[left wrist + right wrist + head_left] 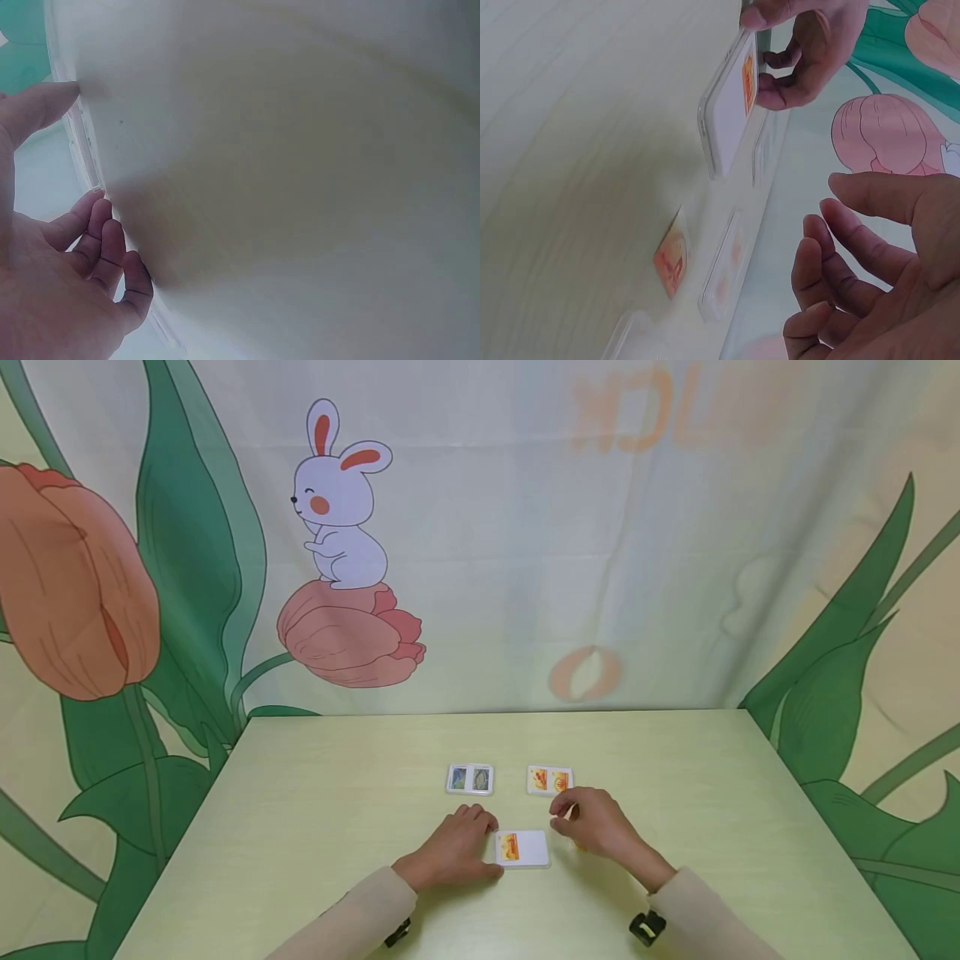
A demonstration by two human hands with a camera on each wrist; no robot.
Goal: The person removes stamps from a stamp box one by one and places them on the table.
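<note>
Nearest, a left wrist device (398, 932) and a right wrist device (648, 928), both black, sit at the beige cuffs. The left grip (459, 852) pinches the near card (522, 849) at its left end, thumb at one corner and fingertips at the other. This card lies about midway between the left and right edges of the counter (337, 777); its left half bears an orange picture, its right half is plain white. The right grip (592, 822), thumb and fingers parted and holding nothing visible, hovers beside it, above a loose piece (672, 261) printed in orange. A clear object (626, 337), cut off by the frame, lies near that piece.

Toward the back edge, the left card (470, 779) and the right card (550, 780) each carry two pictures. By this layout, two cards appear complete and the near one half done; its white half and the loose piece seem to remain.

No card shows readable writing. Beyond the back edge, the backdrop (487, 527) bears a rabbit (345, 493) and faint orange letters (667, 412), apparently reversed, not surely legible.
</note>
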